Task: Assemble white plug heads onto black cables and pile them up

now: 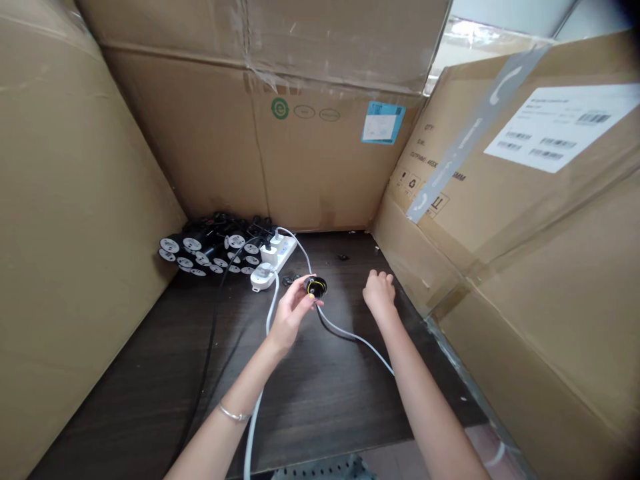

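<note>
You hold a round black cup, just right of the white power strip.
The fingers of your left hand (290,313) grip the black cup (317,288), its opening showing a yellow ring, on the near right side of the power strip (286,251). Your right hand (379,292) is well right of the strip over the desk (320,400), fingers curled; you can't tell whether they hold anything. Black cylinders (213,250) with pale ends lie piled left of the strip.

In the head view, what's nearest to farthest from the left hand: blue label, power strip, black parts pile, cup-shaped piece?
1. Cup-shaped piece: held in the left hand.
2. Power strip: just beyond, slightly left.
3. Black parts pile: farther left.
4. Blue label: high on the back box.
</note>
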A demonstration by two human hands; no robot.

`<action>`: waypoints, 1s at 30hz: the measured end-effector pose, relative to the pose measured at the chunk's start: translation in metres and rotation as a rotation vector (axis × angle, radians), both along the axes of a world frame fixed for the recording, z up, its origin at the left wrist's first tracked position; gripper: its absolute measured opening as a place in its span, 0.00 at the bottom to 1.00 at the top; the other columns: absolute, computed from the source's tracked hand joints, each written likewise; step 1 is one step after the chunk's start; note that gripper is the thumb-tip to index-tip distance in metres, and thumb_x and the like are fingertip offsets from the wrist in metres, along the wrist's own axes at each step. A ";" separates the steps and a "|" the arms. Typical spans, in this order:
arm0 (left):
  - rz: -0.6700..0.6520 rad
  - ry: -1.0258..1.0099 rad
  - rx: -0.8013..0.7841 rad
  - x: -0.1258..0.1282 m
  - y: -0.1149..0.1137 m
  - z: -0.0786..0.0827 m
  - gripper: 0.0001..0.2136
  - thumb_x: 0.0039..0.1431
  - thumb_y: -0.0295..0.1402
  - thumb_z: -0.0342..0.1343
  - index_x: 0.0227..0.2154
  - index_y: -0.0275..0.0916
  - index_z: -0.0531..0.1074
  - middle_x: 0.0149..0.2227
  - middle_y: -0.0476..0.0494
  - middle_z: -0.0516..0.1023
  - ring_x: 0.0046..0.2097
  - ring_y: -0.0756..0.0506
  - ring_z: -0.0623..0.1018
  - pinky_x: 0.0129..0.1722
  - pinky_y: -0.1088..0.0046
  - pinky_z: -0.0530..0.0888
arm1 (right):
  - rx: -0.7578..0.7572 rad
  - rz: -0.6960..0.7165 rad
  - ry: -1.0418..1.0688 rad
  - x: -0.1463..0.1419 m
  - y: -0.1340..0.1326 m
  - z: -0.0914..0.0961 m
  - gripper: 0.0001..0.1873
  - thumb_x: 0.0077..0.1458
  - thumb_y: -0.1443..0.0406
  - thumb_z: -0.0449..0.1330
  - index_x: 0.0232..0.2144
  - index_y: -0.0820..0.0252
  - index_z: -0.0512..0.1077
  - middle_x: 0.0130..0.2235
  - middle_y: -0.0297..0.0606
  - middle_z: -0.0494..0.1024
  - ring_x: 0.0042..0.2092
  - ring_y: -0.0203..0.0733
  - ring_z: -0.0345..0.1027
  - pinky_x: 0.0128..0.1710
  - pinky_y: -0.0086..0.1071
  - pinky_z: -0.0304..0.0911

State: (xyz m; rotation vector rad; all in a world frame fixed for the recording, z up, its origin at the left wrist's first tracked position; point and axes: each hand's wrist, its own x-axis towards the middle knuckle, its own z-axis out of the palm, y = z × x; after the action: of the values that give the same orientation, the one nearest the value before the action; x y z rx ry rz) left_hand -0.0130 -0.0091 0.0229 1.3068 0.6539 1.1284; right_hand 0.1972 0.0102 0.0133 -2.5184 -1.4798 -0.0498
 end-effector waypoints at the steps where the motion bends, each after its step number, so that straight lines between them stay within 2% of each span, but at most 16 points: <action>1: 0.008 0.004 -0.002 0.000 0.000 0.000 0.22 0.53 0.42 0.52 0.48 0.35 0.62 0.41 0.37 0.73 0.35 0.46 0.75 0.34 0.73 0.66 | 0.005 0.020 0.015 -0.002 0.000 0.004 0.18 0.48 0.77 0.49 0.42 0.70 0.68 0.41 0.55 0.69 0.47 0.54 0.60 0.40 0.38 0.60; 4: 0.017 0.003 0.007 0.001 -0.001 -0.001 0.20 0.54 0.42 0.51 0.45 0.35 0.62 0.40 0.37 0.74 0.35 0.46 0.76 0.34 0.72 0.66 | 0.047 0.072 0.053 -0.008 -0.004 0.017 0.18 0.48 0.78 0.47 0.39 0.67 0.70 0.40 0.51 0.71 0.44 0.49 0.64 0.39 0.35 0.61; 6: 0.010 -0.012 0.010 0.000 -0.001 -0.001 0.20 0.56 0.43 0.48 0.46 0.34 0.62 0.41 0.36 0.74 0.36 0.46 0.75 0.34 0.72 0.66 | 0.166 0.131 0.124 -0.015 -0.008 0.028 0.15 0.51 0.76 0.48 0.39 0.64 0.70 0.40 0.46 0.72 0.43 0.45 0.65 0.41 0.34 0.61; 9: 0.007 -0.048 -0.010 -0.001 0.002 -0.004 0.23 0.58 0.47 0.43 0.48 0.34 0.62 0.41 0.37 0.73 0.36 0.45 0.75 0.35 0.71 0.66 | 0.589 0.350 0.572 -0.035 -0.016 0.041 0.11 0.53 0.68 0.52 0.38 0.63 0.69 0.38 0.43 0.74 0.39 0.41 0.68 0.40 0.33 0.63; 11: 0.014 -0.074 -0.040 -0.001 0.005 -0.006 0.24 0.58 0.49 0.41 0.48 0.34 0.63 0.39 0.38 0.73 0.36 0.46 0.75 0.34 0.71 0.67 | 0.718 0.496 0.949 -0.051 -0.020 0.043 0.12 0.53 0.63 0.54 0.38 0.63 0.69 0.37 0.42 0.74 0.37 0.40 0.69 0.34 0.31 0.65; 13: 0.016 -0.099 -0.076 -0.001 0.007 -0.008 0.23 0.57 0.48 0.43 0.47 0.35 0.64 0.37 0.39 0.73 0.35 0.46 0.75 0.33 0.72 0.67 | 0.799 0.503 1.199 -0.064 -0.024 0.039 0.12 0.51 0.62 0.56 0.37 0.63 0.69 0.37 0.41 0.74 0.36 0.39 0.69 0.29 0.29 0.65; 16: 0.019 -0.146 -0.127 0.000 0.008 -0.007 0.20 0.55 0.43 0.50 0.46 0.36 0.65 0.39 0.40 0.73 0.34 0.46 0.75 0.32 0.73 0.67 | 0.781 0.459 1.478 -0.073 -0.025 0.029 0.12 0.49 0.63 0.58 0.36 0.63 0.70 0.35 0.40 0.75 0.34 0.37 0.68 0.27 0.28 0.65; 19: 0.042 -0.191 -0.176 0.001 0.008 -0.005 0.18 0.53 0.40 0.52 0.44 0.36 0.65 0.39 0.41 0.72 0.33 0.47 0.75 0.30 0.74 0.67 | 0.743 0.432 1.670 -0.074 -0.025 0.026 0.12 0.47 0.64 0.60 0.35 0.63 0.71 0.34 0.39 0.74 0.32 0.34 0.67 0.26 0.27 0.65; 27: 0.024 -0.321 -0.311 0.001 0.007 -0.001 0.16 0.49 0.33 0.58 0.41 0.37 0.63 0.36 0.44 0.73 0.33 0.49 0.75 0.29 0.77 0.67 | 0.670 0.451 1.836 -0.071 -0.029 0.034 0.12 0.40 0.68 0.65 0.32 0.62 0.73 0.34 0.37 0.73 0.35 0.34 0.66 0.30 0.25 0.66; 30: 0.025 -0.333 -0.334 0.002 0.007 -0.002 0.17 0.48 0.32 0.59 0.41 0.36 0.63 0.35 0.44 0.74 0.33 0.49 0.76 0.30 0.77 0.67 | 0.729 0.438 1.809 -0.073 -0.030 0.033 0.10 0.40 0.68 0.66 0.29 0.62 0.72 0.32 0.36 0.72 0.34 0.34 0.66 0.31 0.26 0.66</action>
State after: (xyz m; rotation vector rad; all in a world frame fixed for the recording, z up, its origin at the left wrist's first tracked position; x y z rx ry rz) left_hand -0.0111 -0.0018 0.0213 0.8064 0.5809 1.1663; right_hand 0.1242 -0.0195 0.0465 -0.7765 -0.7584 1.1298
